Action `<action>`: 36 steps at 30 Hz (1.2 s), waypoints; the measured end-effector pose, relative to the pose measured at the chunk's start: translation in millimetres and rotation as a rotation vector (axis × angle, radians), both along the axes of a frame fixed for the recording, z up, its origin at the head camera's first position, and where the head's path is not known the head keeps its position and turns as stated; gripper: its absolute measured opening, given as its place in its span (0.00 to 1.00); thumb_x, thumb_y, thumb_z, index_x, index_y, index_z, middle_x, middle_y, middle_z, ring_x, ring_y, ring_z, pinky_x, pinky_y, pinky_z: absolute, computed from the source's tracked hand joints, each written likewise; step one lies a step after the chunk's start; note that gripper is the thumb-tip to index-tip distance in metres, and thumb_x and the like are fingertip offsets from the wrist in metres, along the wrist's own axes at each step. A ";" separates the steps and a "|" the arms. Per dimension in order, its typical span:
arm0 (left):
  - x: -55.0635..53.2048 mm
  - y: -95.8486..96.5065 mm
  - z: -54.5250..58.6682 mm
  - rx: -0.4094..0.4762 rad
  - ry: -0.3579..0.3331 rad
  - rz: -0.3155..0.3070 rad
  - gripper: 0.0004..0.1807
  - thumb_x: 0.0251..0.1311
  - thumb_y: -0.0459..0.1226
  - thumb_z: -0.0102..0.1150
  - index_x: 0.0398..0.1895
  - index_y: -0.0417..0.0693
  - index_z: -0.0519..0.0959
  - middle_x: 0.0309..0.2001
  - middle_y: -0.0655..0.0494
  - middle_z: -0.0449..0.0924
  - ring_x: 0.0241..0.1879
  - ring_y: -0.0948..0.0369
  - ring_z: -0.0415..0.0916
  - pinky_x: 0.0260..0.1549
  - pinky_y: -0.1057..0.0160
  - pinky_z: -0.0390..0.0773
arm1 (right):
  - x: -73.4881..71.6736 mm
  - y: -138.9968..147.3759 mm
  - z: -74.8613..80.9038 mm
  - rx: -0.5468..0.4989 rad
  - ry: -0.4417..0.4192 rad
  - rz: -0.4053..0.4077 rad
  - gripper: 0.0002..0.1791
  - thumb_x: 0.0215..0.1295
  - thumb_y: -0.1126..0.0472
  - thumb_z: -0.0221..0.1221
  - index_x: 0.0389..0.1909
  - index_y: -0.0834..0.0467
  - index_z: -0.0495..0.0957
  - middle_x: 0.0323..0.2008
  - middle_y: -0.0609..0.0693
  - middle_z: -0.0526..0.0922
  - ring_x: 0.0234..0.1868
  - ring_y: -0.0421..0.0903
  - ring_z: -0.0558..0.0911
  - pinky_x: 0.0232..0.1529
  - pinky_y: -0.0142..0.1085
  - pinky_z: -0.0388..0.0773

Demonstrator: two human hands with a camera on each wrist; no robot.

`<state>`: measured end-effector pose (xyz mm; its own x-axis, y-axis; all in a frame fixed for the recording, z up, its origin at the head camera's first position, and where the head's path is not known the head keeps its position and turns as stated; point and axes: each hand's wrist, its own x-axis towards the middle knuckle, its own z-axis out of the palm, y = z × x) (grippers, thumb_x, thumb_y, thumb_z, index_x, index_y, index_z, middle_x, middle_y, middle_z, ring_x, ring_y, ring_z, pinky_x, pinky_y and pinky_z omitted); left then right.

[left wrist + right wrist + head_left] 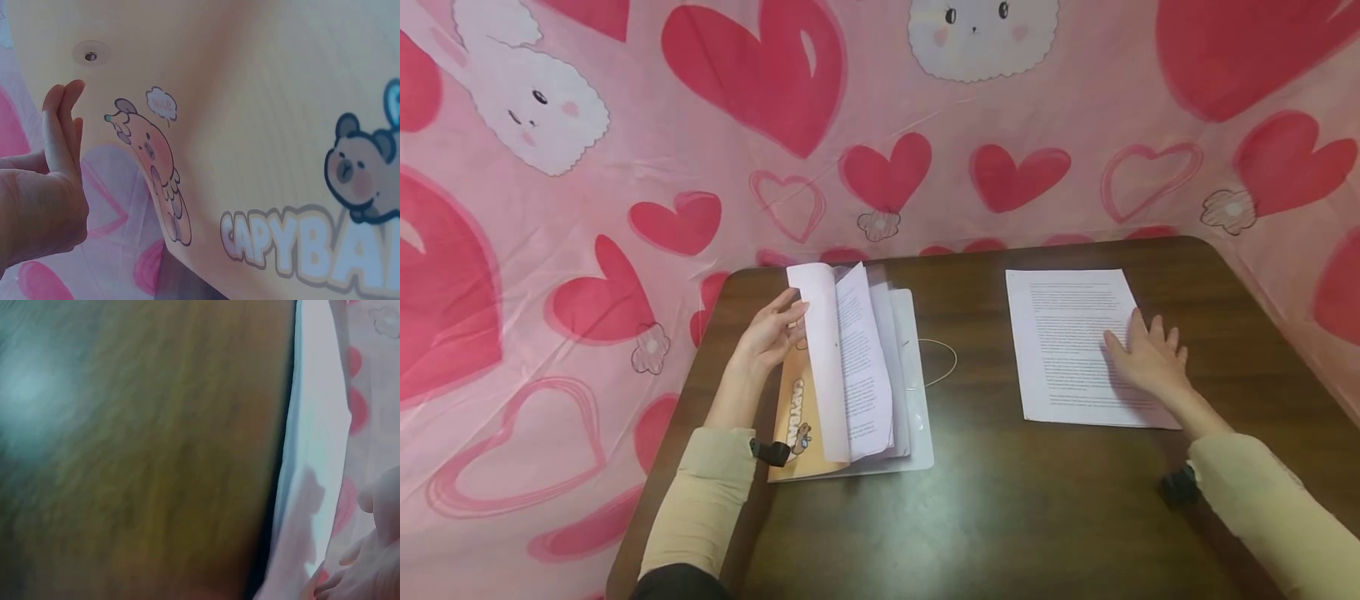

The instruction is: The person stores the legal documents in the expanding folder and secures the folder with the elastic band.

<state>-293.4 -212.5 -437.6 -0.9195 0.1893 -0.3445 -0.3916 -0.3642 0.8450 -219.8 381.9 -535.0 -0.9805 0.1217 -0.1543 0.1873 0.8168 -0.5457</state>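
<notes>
A file folder with a yellow-orange cartoon cover (pixel 795 400) lies at the left of the table, its front cover partly lifted and curling over. Inside it are printed sheets (pixel 865 375) and clear sleeves, above a pale back cover (pixel 919 383). My left hand (pixel 767 335) is at the cover's left edge; its fingers (pixel 59 128) look fairly straight beside the cover in the left wrist view. On the right, a stack of printed paper (pixel 1071 350) lies flat. My right hand (pixel 1150 358) is spread over its right edge, fingers apart, partly in the right wrist view (pixel 375 550).
A thin elastic loop (pixel 953 358) sticks out from the folder's right side onto the brown wooden table (pixel 970 500). Behind and left of the table hangs a pink cloth (pixel 737 183) with hearts and rabbits. Dark wrist cameras (pixel 771 452) sit at both cuffs.
</notes>
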 end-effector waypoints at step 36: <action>-1.0 -0.7 2.9 -0.015 -0.004 0.014 0.41 0.85 0.27 0.42 0.93 0.52 0.40 0.91 0.41 0.37 0.37 0.70 0.80 0.37 0.74 0.89 | 14.9 -6.2 51.1 -0.111 -0.094 -0.123 0.40 0.77 0.58 0.62 0.72 0.85 0.58 0.66 0.87 0.66 0.60 0.80 0.71 0.65 0.75 0.73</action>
